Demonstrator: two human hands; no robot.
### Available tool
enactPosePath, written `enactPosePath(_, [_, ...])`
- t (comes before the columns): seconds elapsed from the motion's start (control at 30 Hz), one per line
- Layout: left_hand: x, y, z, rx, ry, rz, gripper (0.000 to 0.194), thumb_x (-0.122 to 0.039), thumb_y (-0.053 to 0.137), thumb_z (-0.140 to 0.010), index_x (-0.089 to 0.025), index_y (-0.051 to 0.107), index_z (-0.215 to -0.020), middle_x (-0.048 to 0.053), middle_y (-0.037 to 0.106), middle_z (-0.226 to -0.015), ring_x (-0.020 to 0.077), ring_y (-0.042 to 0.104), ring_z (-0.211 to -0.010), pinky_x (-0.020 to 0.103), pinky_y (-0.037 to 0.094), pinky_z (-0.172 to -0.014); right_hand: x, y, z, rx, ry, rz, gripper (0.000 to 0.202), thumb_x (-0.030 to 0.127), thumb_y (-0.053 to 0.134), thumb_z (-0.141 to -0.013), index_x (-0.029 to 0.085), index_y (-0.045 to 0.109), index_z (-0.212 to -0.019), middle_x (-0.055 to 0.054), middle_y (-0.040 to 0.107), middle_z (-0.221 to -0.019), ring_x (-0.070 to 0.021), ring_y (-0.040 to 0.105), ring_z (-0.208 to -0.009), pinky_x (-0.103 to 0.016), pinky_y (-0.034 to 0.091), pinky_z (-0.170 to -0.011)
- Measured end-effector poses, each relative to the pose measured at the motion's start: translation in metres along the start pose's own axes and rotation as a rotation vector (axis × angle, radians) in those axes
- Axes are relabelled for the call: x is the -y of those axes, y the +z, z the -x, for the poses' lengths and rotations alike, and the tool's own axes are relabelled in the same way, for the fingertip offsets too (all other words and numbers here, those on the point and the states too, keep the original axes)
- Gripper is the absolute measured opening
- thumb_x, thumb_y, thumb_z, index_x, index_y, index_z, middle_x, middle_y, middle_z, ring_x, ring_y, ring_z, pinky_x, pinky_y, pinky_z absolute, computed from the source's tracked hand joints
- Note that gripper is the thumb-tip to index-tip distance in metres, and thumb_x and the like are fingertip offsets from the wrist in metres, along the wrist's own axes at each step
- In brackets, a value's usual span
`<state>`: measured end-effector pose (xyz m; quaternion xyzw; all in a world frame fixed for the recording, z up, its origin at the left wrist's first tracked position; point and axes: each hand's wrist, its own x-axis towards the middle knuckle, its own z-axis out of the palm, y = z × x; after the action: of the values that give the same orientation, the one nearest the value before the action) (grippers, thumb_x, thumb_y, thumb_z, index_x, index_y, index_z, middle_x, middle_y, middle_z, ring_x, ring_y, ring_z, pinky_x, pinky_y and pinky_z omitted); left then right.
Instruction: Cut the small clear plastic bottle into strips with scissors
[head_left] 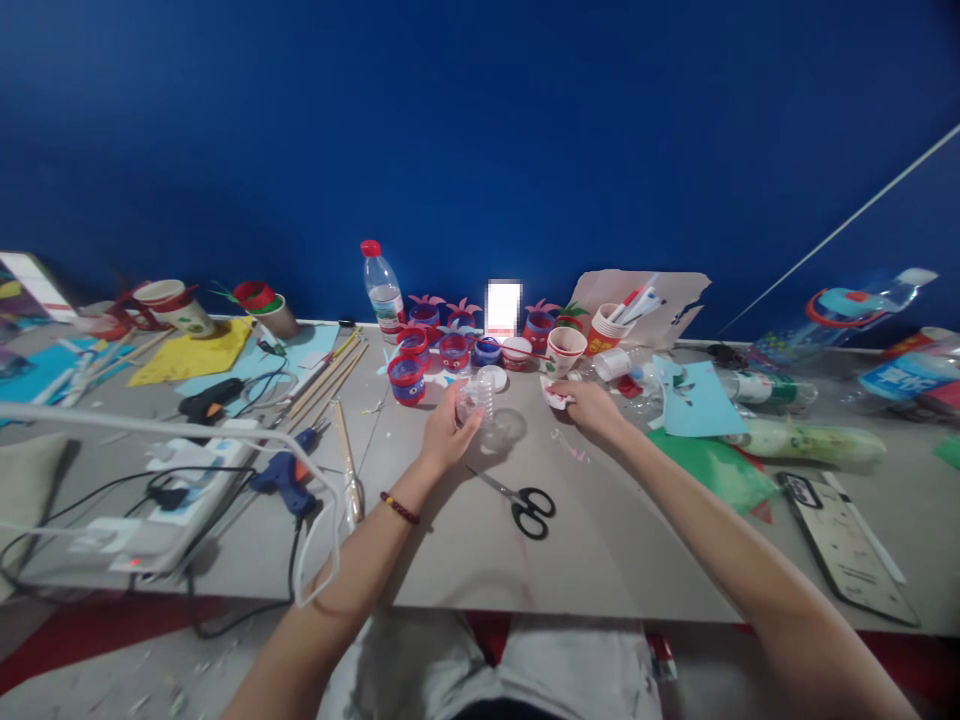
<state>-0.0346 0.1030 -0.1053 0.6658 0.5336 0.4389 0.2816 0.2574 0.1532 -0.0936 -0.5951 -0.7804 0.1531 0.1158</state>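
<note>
My left hand grips a clear ribbed piece of plastic bottle above the table. My right hand pinches a crumpled white tissue with red stains, low over the tabletop. Between my forearms lies a pair of scissors with black handles, blades pointing away to the left. Just beyond my hands stand small red and blue painted cups with eyes, a paint jar with blue paint and a white paper cup. A white round lid rests behind the plastic piece.
At left are a blue glue gun, a power strip with cables, and wooden sticks. A bottle with a red cap stands at the back. Rightward are blue paper, plastic bottles and a phone.
</note>
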Motion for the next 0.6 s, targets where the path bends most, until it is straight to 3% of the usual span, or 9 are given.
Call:
enactPosePath(0.13, [0.003, 0.000, -0.001, 0.004, 0.000, 0.002, 0.055, -0.046, 0.052, -0.084, -0.020, 0.045, -0.133, 0.007, 0.063, -0.117, 0.0218, 0.061, -0.099, 0.034, 0.048, -0.084, 0.022, 0.008, -0.006, 0.033, 0.001, 0.011, 0.060, -0.001, 0.048, -0.067, 0.023, 0.070, -0.118, 0.003, 0.057, -0.130, -0.0210, 0.052, -0.124, -0.030, 0.042, -0.106])
enactPosePath(0.3, [0.002, 0.001, -0.001, -0.002, 0.012, -0.008, 0.051, -0.046, 0.051, -0.085, -0.020, 0.047, -0.129, 0.008, 0.063, -0.117, 0.0216, 0.060, -0.099, 0.034, 0.047, -0.084, 0.040, -0.001, 0.014, 0.165, -0.083, -0.115, 0.060, -0.005, 0.043, -0.060, 0.024, 0.076, -0.102, 0.004, 0.061, -0.123, -0.0181, 0.057, -0.118, -0.026, 0.045, -0.104])
enactPosePath(0.6, [-0.004, -0.001, 0.001, 0.027, -0.024, 0.004, 0.050, -0.043, 0.050, -0.087, -0.020, 0.044, -0.130, 0.007, 0.064, -0.110, 0.0191, 0.058, -0.083, 0.035, 0.046, -0.076, 0.020, -0.013, 0.072, 0.299, -0.255, -0.284, 0.064, -0.006, 0.035, -0.052, 0.023, 0.077, -0.090, 0.002, 0.064, -0.117, -0.0167, 0.057, -0.120, -0.029, 0.044, -0.107])
